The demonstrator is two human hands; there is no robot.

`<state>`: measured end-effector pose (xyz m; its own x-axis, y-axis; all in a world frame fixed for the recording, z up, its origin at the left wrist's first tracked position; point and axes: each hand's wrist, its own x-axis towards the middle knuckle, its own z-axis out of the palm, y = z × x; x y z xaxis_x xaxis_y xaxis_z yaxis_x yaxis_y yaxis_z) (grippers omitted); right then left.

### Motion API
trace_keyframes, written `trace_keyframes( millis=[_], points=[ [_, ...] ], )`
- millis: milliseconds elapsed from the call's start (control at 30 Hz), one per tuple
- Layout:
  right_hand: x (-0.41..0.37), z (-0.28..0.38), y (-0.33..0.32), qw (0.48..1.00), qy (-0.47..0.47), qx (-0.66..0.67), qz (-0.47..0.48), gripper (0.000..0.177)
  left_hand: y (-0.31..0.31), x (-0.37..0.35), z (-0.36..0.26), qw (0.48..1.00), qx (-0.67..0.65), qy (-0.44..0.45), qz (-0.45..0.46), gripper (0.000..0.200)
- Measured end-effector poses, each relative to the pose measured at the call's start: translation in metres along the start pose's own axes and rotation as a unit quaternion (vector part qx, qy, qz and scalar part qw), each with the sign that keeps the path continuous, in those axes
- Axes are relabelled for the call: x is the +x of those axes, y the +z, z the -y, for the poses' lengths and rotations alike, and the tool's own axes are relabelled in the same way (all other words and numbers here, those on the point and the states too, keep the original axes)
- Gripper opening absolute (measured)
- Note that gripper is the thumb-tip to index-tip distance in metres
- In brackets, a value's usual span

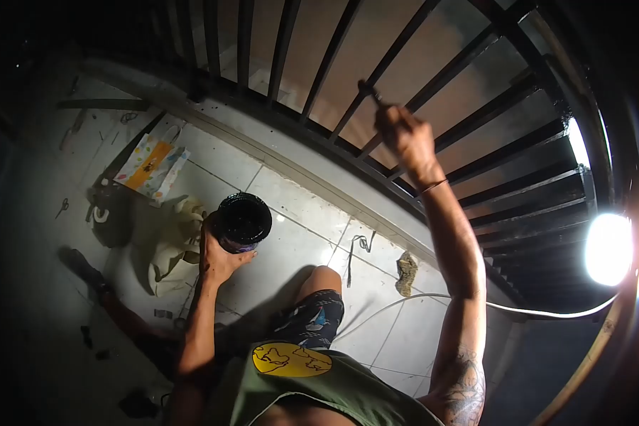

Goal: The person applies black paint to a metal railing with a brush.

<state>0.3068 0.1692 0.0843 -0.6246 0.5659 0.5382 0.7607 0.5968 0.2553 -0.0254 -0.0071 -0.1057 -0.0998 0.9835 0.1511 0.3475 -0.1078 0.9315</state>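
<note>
Head view, the only one I have: my left hand (216,259) is wrapped round the side of a dark can (243,221), which stands upright on the tiled floor (298,206) just past the knee. I judge the hold is there to steady it and keep it within reach. My right hand (405,138) is raised, fingers pinched shut on a thin brush (369,91) whose tip meets a bar of the black railing (433,92). A printed bag (151,165) and a rag (406,272) lie well apart on the tiles. A lamp (607,248) lights the bars from the right.
</note>
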Motion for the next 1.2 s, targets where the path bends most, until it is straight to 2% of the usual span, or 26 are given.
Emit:
trace_keyframes(
  millis=[67,167,233,333,367,433,500,600,633,733,800,833,867,1000,1100,1167,1200],
  points=[
    [0.031,-0.011,-0.029,0.995,-0.034,-0.052,-0.077,0.018,0.001,-0.001,0.004,1.0,0.005,-0.007,0.018,0.095],
    [0.053,-0.005,-0.076,0.974,-0.049,-0.174,-0.137,0.019,-0.001,-0.002,-0.002,0.999,0.035,0.012,0.033,0.096],
    [0.063,-0.007,-0.095,0.941,-0.086,-0.23,-0.232,0.018,0.001,-0.004,0.004,0.999,0.024,-0.012,0.038,0.097],
    [0.075,-0.019,-0.097,0.929,-0.093,-0.26,-0.246,0.016,0.001,-0.006,0.015,0.997,0.04,0.009,0.065,0.098],
    [0.077,-0.024,-0.092,0.931,-0.106,-0.276,-0.215,0.029,0.001,-0.006,0.014,0.998,0.043,-0.005,0.053,0.098],
    [0.063,-0.023,-0.07,0.93,-0.107,-0.328,-0.128,0.029,-0.004,-0.003,0.01,0.998,0.045,-0.016,0.04,0.097],
    [0.047,-0.017,-0.049,0.938,-0.159,-0.294,-0.088,0.027,-0.007,-0.001,0.009,0.999,0.012,-0.016,0.044,0.096],
    [0.034,0.006,-0.045,0.975,-0.157,-0.157,-0.01,0.022,-0.011,0.001,0.009,0.999,0.015,-0.02,0.048,0.098],
    [0.041,0.006,-0.051,0.974,-0.161,-0.159,-0.011,0.022,-0.011,0.004,0.007,0.999,0.021,-0.008,0.046,0.098],
    [0.069,-0.005,-0.085,0.996,-0.048,-0.072,-0.011,0.016,-0.008,0.005,0.021,0.997,-0.019,-0.047,0.055,0.103],
    [0.092,-0.022,-0.108,0.994,-0.027,-0.078,-0.068,0.015,-0.007,0.005,0.02,0.998,-0.02,-0.027,0.056,0.104],
    [0.102,-0.026,-0.122,0.99,-0.046,-0.09,-0.102,0.016,-0.007,0.004,0.021,0.998,-0.017,-0.012,0.056,0.105],
    [0.11,-0.025,-0.139,0.981,-0.048,-0.144,-0.118,0.017,-0.004,0.004,0.023,0.994,-0.09,0.007,0.059,0.104],
    [0.117,-0.024,-0.175,0.949,-0.075,-0.232,-0.199,0.019,-0.004,0.005,0.015,0.995,-0.081,-0.002,0.058,0.101],
    [0.109,-0.031,-0.167,0.935,-0.118,-0.266,-0.201,0.024,-0.004,0.005,0.015,0.996,-0.066,0.003,0.055,0.101],
    [0.099,-0.033,-0.148,0.897,-0.162,-0.39,-0.133,0.025,-0.007,0.004,0.01,0.996,-0.069,-0.012,0.061,0.101],
    [0.09,-0.035,-0.131,0.902,-0.159,-0.387,-0.106,0.026,-0.008,0.005,0.007,0.995,-0.075,-0.024,0.062,0.1]
  ],
)
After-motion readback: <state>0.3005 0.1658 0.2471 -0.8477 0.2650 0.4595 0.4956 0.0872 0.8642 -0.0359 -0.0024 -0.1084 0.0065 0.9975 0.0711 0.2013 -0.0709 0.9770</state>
